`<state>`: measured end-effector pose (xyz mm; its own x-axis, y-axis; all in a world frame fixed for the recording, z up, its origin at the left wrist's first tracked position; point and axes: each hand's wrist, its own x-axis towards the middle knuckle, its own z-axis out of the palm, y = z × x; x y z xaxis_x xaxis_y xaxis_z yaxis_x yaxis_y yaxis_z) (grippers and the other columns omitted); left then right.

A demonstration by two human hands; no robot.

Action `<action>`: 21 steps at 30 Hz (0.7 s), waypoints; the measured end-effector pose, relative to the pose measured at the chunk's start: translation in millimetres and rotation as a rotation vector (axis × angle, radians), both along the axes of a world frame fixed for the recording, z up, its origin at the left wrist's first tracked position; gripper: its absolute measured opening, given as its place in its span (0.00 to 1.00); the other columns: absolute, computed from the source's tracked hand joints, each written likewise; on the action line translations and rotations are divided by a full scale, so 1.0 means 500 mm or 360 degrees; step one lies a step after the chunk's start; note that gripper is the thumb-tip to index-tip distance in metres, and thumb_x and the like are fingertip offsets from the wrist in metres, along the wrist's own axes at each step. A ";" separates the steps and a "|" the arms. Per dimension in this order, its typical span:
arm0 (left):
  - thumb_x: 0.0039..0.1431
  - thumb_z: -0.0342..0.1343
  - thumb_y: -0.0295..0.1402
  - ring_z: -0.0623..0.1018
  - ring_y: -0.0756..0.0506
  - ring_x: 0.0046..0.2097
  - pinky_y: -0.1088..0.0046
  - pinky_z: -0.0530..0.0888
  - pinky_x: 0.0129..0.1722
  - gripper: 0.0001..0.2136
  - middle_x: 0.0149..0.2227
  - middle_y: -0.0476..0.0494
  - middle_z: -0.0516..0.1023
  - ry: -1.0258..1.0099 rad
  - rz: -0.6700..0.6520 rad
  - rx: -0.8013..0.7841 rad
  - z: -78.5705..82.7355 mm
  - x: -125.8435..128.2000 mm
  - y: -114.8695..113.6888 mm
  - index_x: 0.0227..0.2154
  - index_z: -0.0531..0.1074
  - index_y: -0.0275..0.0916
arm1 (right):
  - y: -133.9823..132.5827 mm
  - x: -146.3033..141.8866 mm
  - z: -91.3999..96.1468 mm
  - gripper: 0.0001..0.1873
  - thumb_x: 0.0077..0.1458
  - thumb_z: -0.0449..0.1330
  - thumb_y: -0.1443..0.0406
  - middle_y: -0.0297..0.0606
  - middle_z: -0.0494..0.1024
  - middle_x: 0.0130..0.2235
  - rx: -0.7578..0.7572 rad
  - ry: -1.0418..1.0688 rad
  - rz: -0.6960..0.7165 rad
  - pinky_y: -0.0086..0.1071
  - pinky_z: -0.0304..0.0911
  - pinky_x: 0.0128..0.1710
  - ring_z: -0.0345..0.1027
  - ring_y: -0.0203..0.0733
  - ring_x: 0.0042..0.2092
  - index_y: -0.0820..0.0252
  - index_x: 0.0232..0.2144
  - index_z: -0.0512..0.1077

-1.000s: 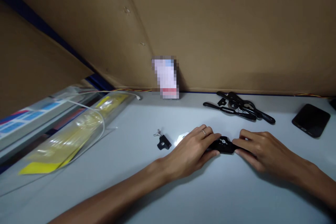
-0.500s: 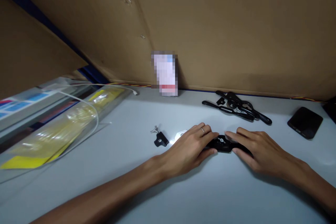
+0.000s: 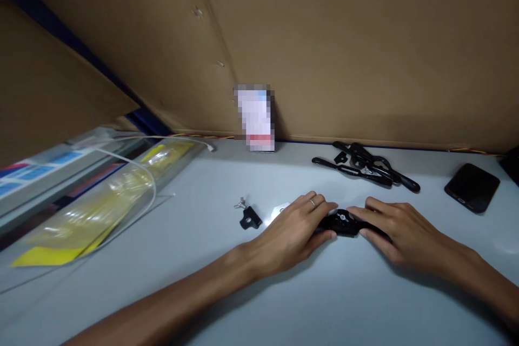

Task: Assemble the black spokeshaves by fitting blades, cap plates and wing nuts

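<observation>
Left hand pinches a black tool's left side; right hand pinches its right; a small bracket lies leftward

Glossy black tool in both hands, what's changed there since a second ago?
The right hand has reached slightly left, nearer the silver fitting on the glossy black tool. Nothing was newly grasped or let go. The left hand kept its hold; the small black notched plate stayed put.

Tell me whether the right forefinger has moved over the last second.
Yes: judged against the loose black plate, the right forefinger has shifted left, toward it, its tip now nearer the black tool's middle.
</observation>
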<state>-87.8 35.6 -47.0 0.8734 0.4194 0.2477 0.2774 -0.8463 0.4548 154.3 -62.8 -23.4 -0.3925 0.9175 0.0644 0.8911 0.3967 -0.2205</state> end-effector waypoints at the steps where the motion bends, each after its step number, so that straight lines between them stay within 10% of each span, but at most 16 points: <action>1: 0.69 0.55 0.34 0.73 0.41 0.44 0.59 0.76 0.43 0.11 0.43 0.41 0.74 -0.0015 0.0016 -0.0032 0.000 -0.001 0.000 0.51 0.67 0.37 | 0.000 0.000 0.000 0.21 0.66 0.51 0.66 0.42 0.77 0.43 0.0003 0.0004 0.0003 0.36 0.61 0.33 0.71 0.43 0.36 0.54 0.60 0.70; 21: 0.68 0.55 0.34 0.73 0.41 0.44 0.59 0.75 0.43 0.09 0.43 0.41 0.74 0.0012 0.0009 -0.0032 0.006 0.001 -0.002 0.48 0.68 0.37 | 0.001 0.002 -0.006 0.21 0.67 0.50 0.65 0.42 0.76 0.45 -0.0026 0.0019 0.0010 0.37 0.60 0.35 0.71 0.43 0.36 0.54 0.60 0.69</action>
